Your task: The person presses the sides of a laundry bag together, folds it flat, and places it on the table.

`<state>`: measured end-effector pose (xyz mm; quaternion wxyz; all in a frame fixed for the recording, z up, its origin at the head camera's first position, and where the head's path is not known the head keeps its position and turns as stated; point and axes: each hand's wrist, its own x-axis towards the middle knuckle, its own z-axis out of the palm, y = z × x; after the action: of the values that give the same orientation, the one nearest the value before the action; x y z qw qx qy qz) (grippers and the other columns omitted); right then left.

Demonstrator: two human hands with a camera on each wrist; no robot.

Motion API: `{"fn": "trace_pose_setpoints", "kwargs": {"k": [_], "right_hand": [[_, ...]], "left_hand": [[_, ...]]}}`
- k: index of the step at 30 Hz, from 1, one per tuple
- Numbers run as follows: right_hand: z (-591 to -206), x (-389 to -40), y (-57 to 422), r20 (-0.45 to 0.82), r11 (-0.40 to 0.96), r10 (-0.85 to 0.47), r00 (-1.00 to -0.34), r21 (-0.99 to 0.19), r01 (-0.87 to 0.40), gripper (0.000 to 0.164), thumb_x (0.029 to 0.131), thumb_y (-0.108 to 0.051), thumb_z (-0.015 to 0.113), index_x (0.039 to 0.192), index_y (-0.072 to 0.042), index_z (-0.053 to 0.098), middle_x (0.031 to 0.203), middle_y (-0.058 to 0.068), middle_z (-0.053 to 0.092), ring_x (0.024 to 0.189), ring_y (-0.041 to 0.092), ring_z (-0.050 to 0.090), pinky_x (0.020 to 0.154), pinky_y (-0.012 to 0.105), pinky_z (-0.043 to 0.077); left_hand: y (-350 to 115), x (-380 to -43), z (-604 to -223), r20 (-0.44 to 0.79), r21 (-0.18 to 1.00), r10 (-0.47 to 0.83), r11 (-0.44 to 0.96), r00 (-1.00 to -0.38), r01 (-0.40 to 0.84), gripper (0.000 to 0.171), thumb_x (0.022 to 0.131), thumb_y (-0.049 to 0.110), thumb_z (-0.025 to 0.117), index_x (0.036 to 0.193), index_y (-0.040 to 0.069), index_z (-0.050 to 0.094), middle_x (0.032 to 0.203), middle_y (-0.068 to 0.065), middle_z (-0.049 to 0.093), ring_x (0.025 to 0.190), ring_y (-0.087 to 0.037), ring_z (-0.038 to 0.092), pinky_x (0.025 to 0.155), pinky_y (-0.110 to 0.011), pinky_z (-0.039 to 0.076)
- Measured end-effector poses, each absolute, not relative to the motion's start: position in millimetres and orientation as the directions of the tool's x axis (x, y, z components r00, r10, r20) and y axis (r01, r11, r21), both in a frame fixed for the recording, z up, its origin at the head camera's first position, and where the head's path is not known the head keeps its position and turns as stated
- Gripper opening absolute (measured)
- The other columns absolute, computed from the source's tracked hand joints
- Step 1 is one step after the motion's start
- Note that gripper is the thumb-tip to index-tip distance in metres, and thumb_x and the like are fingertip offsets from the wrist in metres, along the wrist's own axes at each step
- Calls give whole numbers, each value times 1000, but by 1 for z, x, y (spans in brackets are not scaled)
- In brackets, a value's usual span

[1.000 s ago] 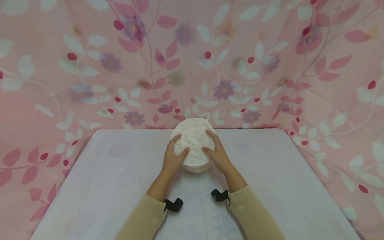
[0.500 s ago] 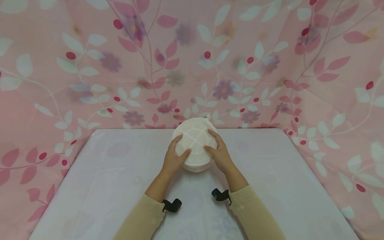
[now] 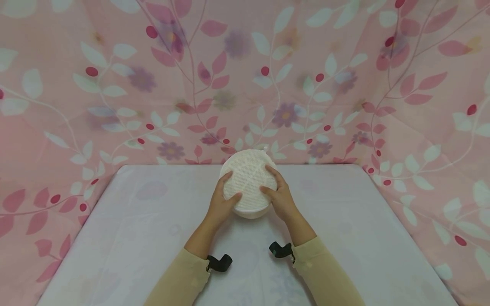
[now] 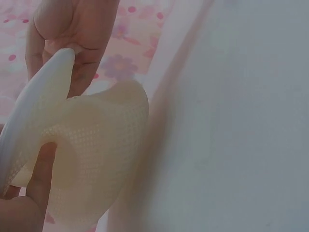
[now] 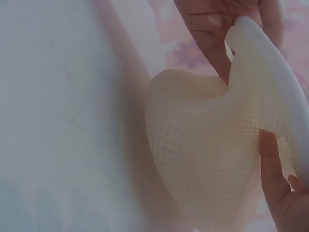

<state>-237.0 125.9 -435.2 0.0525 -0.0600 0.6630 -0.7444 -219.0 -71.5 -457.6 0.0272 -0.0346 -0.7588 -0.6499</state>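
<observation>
A round white mesh laundry bag (image 3: 249, 178) is held between both hands near the far edge of the table. Crossing pale bands run over its flat top, and a small tab sticks out at its upper right. My left hand (image 3: 222, 197) grips its left side, thumb on the top face. On the opposite side my right hand (image 3: 281, 195) holds it the same way. In the left wrist view the mesh body (image 4: 101, 145) bulges below a thick white rim (image 4: 36, 96), a finger pressed into the mesh. A finger also dents the mesh side (image 5: 203, 145) in the right wrist view.
A table with a pale cloth (image 3: 153, 229) spreads under the hands. Pink floral fabric (image 3: 245, 85) hangs behind and along both sides. Black wrist cameras (image 3: 220, 263) jut inward from the beige sleeves (image 3: 180, 276).
The bag and both hands have shifted very slightly to the right since one second ago. The left thumb sits a little lower on the bag; both hands keep their hold.
</observation>
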Motion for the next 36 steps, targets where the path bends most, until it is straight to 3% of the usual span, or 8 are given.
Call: {"fn": "trace_pose_setpoints", "kwargs": {"k": [5, 15, 25, 32, 36], "right_hand": [[-437, -238, 123, 4, -129, -164, -986, -992, 18, 65, 85, -3, 63, 136, -35, 39, 148, -5, 18, 121, 25, 42, 90, 35, 46], [-441, -236, 120, -40, -114, -197, -980, -991, 64, 62, 87, -9, 62, 136, -39, 38, 148, 0, 20, 112, 29, 49, 80, 36, 50], [-442, -234, 119, -36, -136, -219, -975, -988, 67, 61, 88, -9, 61, 136, -38, 38, 146, 0, 23, 114, 28, 49, 84, 37, 49], [-442, -234, 121, -22, -172, -222, -975, -983, 62, 60, 89, -5, 58, 136, -35, 38, 147, -4, 22, 118, 26, 46, 87, 36, 48], [-440, -235, 123, 9, -190, -216, -976, -981, 33, 60, 89, -2, 56, 138, -31, 37, 147, -2, 22, 119, 26, 45, 86, 34, 48]], "left_hand": [[-72, -218, -455, 84, 995, -11, 63, -996, 83, 68, 81, 20, 71, 134, 43, 37, 149, 5, 22, 137, -23, 20, 109, -49, 18], [-69, -219, -457, 54, 998, -172, 35, -984, 49, 67, 74, 35, 76, 131, 40, 42, 145, 7, 31, 133, -22, 29, 107, -46, 24], [-67, -204, -431, 61, 998, -186, 1, -981, 62, 67, 77, 15, 75, 136, 22, 43, 147, -2, 32, 135, -27, 26, 107, -49, 22], [-69, -216, -455, 96, 995, -154, 33, -983, 92, 65, 74, 28, 78, 130, 35, 46, 144, 8, 32, 136, -21, 24, 109, -47, 20], [-69, -217, -458, 117, 992, -118, 60, -986, 111, 65, 74, 30, 78, 130, 37, 45, 144, 6, 32, 135, -21, 24, 108, -48, 20]]}}
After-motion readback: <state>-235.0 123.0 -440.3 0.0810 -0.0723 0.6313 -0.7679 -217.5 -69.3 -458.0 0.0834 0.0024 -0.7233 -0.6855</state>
